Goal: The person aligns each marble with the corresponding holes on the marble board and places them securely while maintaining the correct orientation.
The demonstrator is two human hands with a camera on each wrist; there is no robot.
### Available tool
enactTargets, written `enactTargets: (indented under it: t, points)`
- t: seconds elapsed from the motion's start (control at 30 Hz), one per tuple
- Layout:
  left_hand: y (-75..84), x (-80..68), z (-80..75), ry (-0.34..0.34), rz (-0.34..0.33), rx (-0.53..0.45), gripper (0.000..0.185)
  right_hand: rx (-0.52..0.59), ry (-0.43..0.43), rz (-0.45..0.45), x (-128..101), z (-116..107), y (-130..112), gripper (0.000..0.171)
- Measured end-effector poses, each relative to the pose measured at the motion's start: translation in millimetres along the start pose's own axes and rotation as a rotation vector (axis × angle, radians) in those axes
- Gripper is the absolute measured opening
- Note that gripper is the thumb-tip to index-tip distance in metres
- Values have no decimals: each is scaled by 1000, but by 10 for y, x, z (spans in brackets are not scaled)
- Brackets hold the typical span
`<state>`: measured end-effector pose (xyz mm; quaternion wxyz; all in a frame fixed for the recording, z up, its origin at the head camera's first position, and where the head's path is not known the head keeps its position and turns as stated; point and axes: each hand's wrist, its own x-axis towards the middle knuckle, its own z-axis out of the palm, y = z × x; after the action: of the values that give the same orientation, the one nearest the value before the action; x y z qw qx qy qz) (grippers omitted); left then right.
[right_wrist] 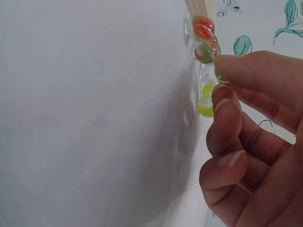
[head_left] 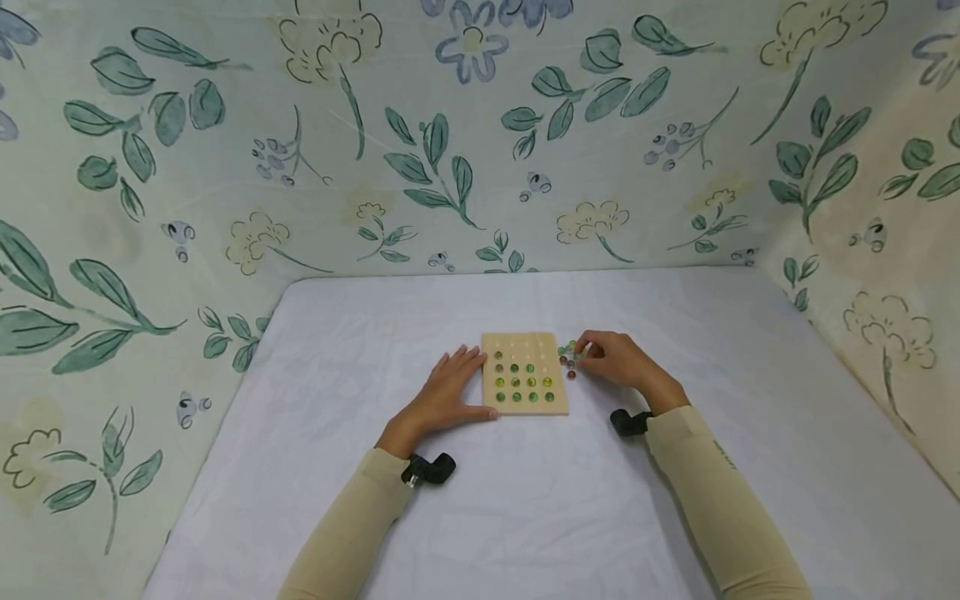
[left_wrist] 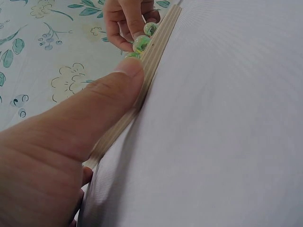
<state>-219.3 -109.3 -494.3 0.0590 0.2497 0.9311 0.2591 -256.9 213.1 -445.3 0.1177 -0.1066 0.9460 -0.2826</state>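
1. Two hands work: the left hand (head_left: 444,393), fingers straight, steadies the wooden board (head_left: 525,373) at its 9 o'clock edge.
2. The right hand (head_left: 611,358) pinches a marble (right_wrist: 207,105) from the loose marbles (head_left: 567,357) at 3 o'clock.
3. A weak pinch could let it roll across the surface (head_left: 525,500).

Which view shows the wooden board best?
The head view: the whole board lies face up, its holes and marbles visible. The left wrist view shows only its edge under the left thumb; the right wrist view shows only a corner.
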Motion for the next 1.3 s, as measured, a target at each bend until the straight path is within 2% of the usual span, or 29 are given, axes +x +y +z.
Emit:
enactTargets:
  t: [0.23,0.93,1.17,1.3]
  points:
    - [-2,0,11,-1,-6,-1,104,13,-1,-47,-37,-4,-22,15]
    - [-1,9,-9,-4,-10,5,105,50,-24,-66,-39,81,-163,15]
    - [7,3,-12,-8,-14,1,104,38,-14,-129,-29,112,-204,15]
    - [12,1,-15,-12,-14,8,104,43,-22,-135,-17,129,-229,15]
